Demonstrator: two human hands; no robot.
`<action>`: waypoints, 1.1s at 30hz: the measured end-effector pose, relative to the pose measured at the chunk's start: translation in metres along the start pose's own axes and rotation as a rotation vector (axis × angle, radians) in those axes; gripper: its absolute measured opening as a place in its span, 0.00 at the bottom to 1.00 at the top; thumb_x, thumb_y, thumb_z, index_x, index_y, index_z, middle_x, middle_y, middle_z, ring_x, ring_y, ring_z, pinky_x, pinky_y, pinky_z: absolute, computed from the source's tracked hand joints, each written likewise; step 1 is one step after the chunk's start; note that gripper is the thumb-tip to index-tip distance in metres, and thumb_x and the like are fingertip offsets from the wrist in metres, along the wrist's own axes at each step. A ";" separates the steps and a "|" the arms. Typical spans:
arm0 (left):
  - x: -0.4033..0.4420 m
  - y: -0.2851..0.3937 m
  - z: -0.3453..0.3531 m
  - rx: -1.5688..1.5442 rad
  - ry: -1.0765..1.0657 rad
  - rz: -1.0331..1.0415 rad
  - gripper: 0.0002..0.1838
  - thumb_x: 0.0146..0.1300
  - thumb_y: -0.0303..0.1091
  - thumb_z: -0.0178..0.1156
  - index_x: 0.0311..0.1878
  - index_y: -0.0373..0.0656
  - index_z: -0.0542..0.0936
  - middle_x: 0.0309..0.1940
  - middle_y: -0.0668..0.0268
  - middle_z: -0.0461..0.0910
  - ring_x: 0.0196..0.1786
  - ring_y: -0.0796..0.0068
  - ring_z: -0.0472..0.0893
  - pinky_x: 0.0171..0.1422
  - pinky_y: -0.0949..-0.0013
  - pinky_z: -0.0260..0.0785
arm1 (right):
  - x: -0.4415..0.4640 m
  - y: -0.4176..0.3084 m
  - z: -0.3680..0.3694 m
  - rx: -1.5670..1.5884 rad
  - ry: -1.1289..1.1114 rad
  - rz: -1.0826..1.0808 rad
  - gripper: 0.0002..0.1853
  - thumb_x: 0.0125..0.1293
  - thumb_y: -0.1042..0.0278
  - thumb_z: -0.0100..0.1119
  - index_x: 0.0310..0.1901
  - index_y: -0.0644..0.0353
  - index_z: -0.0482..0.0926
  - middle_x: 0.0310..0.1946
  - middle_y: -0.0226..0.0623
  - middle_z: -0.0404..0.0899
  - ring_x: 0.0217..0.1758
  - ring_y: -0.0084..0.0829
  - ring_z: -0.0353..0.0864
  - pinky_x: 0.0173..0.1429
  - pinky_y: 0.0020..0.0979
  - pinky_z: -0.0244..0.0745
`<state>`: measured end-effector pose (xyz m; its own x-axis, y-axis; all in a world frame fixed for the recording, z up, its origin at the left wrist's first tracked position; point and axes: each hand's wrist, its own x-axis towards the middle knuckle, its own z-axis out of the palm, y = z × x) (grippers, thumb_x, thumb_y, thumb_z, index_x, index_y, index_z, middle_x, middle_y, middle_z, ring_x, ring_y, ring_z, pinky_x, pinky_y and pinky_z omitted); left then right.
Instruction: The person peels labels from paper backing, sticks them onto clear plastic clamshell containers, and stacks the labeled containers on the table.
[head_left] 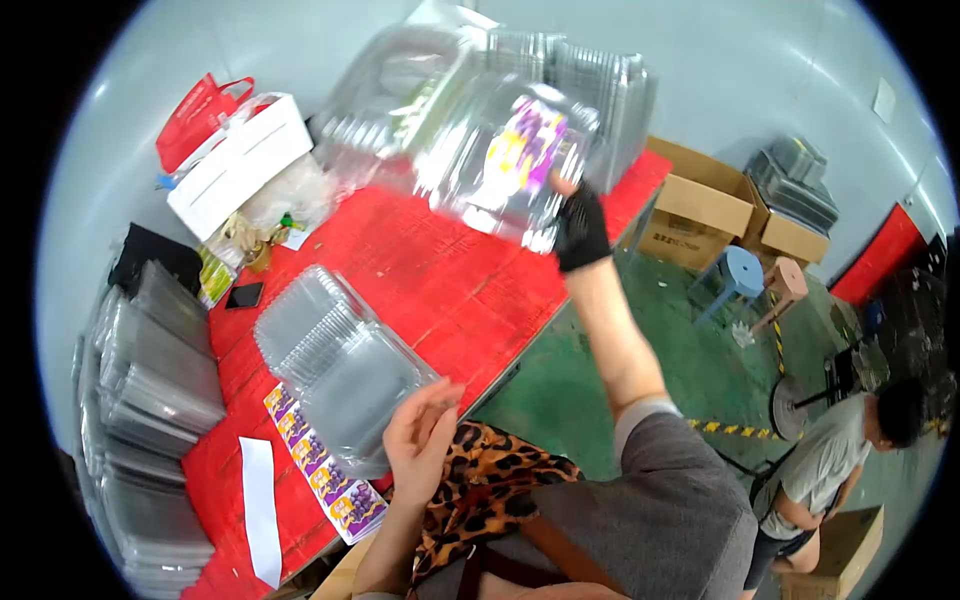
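My right hand (582, 228), in a black fingerless glove, grips the edge of a clear plastic clamshell container (470, 190) bearing a purple and yellow grape label (525, 145). The container is raised at the far side of the table, in front of other clear containers, and is blurred. My bare left hand (418, 440) is beside an open, unlabelled clamshell stack (365, 390), thumb and fingers slightly apart, with nothing visible between them. Partly under that stack lies a sheet of grape labels (325, 470).
On the red table (440, 280) are tall container stacks (150, 370) at left, a white paper strip (260, 510), a phone (244, 295) and a white box (240, 165). Cardboard boxes (695, 205) and stools (735, 275) stand on the floor. Another person (825, 475) is at right.
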<state>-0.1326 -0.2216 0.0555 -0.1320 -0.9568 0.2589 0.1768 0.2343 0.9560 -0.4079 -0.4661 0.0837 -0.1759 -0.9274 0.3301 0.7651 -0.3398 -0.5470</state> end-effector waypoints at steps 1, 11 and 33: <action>-0.011 -0.002 -0.016 0.030 0.011 -0.004 0.17 0.71 0.20 0.55 0.62 0.32 0.74 0.54 0.56 0.80 0.57 0.70 0.80 0.63 0.69 0.71 | 0.041 -0.009 -0.014 0.017 0.002 0.018 0.17 0.64 0.72 0.62 0.54 0.62 0.79 0.45 0.38 0.83 0.49 0.31 0.83 0.56 0.35 0.79; -0.082 0.006 -0.069 0.188 0.508 -0.123 0.08 0.71 0.21 0.56 0.48 0.33 0.82 0.41 0.60 0.86 0.45 0.73 0.84 0.54 0.72 0.76 | 0.242 -0.057 -0.132 -0.376 0.450 0.416 0.09 0.68 0.62 0.61 0.44 0.56 0.79 0.35 0.38 0.85 0.33 0.42 0.84 0.44 0.45 0.83; -0.105 -0.003 -0.213 0.387 0.875 -0.091 0.11 0.71 0.27 0.58 0.50 0.31 0.82 0.40 0.62 0.87 0.44 0.81 0.82 0.47 0.74 0.74 | 0.100 -0.079 -0.199 -1.017 0.406 -0.016 0.14 0.66 0.59 0.66 0.51 0.51 0.81 0.38 0.26 0.80 0.42 0.26 0.79 0.42 0.33 0.78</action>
<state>0.0887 -0.1584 -0.0039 0.6729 -0.7270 0.1365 -0.1528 0.0440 0.9873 -0.6090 -0.5635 0.0070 -0.5153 -0.8407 0.1664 -0.0754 -0.1489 -0.9860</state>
